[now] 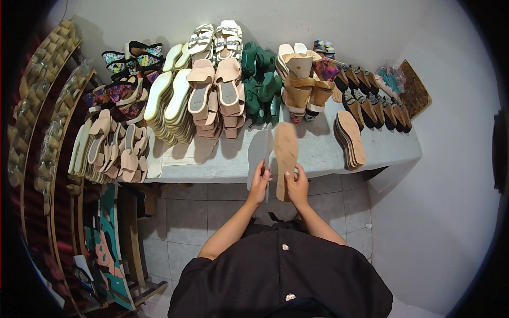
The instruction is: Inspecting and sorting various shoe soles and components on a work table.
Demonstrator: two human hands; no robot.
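Over the table's front edge, my left hand is closed on a thin grey insole. Beside its thumb a pale sheet stands edge-on; whether it is a second insole I cannot tell. My right hand grips a tan sole upright by its lower part, thumb on its face. The two hands are close together, apart from each other. To the right, a stack of tan soles lies on the table.
On the cloth-covered table stand pink sandals, cream soles, green shoes, wooden shoe lasts and black-edged footwear. Racks with wrapped items rise at left. A wall bounds the right.
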